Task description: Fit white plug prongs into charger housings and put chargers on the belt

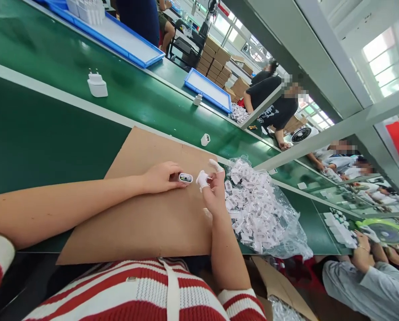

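Observation:
My left hand [162, 178] grips a white charger housing [185, 178], its open end turned to the right with circuit parts showing inside. Close by on the right, my right hand [215, 189] is raised with its fingers curled and white finger covers on the thumb and a fingertip. Something small and white may be between those fingers; the covers make it hard to tell. Both hands are over a brown cardboard sheet [146, 227]. Beside my right hand lies a clear plastic bag [286, 223] heaped with small white plastic pieces [253, 205].
Beyond the cardboard runs a green conveyor belt [136, 104] carrying a white plug charger [97, 84] and more charger parts, including a housing [205, 139]. Blue-rimmed trays [208, 89] stand across it. A metal frame [319, 127] slants overhead on the right. Other people work along the line.

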`<state>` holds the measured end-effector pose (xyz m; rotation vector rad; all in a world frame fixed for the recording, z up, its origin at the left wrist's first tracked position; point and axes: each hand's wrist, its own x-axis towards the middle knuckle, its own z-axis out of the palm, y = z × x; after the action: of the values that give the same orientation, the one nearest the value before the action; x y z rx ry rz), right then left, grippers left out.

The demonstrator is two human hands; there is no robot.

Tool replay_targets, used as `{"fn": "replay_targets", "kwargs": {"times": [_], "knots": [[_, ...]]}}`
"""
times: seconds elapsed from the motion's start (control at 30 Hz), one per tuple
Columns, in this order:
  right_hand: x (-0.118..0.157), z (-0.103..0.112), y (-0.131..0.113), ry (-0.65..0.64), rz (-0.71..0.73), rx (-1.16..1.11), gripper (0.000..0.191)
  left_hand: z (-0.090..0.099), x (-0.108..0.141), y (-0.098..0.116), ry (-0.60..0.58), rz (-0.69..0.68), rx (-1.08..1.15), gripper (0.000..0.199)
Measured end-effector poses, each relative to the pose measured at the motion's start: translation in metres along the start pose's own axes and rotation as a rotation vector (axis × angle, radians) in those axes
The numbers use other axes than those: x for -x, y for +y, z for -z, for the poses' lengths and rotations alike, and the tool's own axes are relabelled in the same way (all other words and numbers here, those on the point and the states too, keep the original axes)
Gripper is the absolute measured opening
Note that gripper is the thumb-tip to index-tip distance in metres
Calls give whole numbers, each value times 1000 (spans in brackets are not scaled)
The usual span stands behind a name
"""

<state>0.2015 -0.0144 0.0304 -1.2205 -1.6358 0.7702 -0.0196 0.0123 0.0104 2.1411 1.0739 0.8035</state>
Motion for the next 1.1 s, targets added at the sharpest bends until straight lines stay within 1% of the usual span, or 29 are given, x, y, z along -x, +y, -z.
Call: {"fn": "replay_targets", "kwargs": {"times": [0.07, 0.1, 0.2, 0.27, 0.33, 0.47, 0.6, 0.7, 0.83, 0.97, 1.1], "knots": [[1, 3, -1, 26, 88, 87, 39, 0, 0, -1, -10, -6, 5, 40], [1, 4, -2, 15, 134, 107, 35, 0, 0, -1, -10, -6, 11, 39], [1, 6, -5, -93, 268, 244, 20, -1, 1, -2, -8, -8, 32, 39], [0, 5, -6, -135, 333, 368, 21, -1, 0, -2, -10, -7, 42, 39], [-1, 2, -5, -146, 362, 409, 24, -1, 0, -1, -15, -10, 42, 38], [-4, -7, 0, -135, 381, 389, 23, -1, -1, -1, -22, -5, 31, 38], [-6, -11, 3, -106, 424, 503, 29, -1, -1, -2, -20, -19, 11, 38], [-6, -11, 3, -134, 410, 561, 30, -2, -1, -3, -15, -43, 10, 38], [-7, -11, -1, -153, 348, 601, 29, -1, -1, -2, -7, -47, 23, 37], [-11, -12, -7, -156, 245, 691, 31, -2, -1, -2, -8, -35, 33, 37], [-16, -13, -12, -163, 126, 632, 33, -4, -1, -2, 4, 8, 18, 39]]}}
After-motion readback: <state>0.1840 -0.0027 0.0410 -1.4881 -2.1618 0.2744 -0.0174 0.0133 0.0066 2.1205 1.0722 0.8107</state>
